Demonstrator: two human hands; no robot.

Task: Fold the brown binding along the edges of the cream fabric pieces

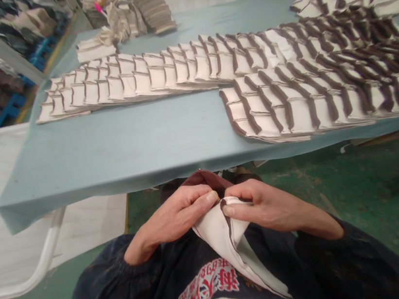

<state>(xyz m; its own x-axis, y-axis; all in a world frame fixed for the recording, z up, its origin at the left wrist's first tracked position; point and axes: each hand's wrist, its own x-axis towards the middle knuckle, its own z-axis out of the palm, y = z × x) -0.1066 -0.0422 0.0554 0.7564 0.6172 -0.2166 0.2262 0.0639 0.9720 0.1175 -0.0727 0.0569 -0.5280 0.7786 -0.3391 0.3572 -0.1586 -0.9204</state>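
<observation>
Pinching a cream cloth piece (213,231) in front of the desk (140,142), left hand (180,213) and right hand (267,204) close fingers on its upper edge, probably keeping it steady.

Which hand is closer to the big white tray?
Left. The left hand holds the cloth on the side toward the white tray; the right hand is farther across. Neither touches the tray.

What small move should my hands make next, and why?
Perhaps ease the dark edging straight with your right hand: it looks curled beside that thumb, while your left hand also grips the upper part of the cream cloth, whose lower end hangs free.
</observation>
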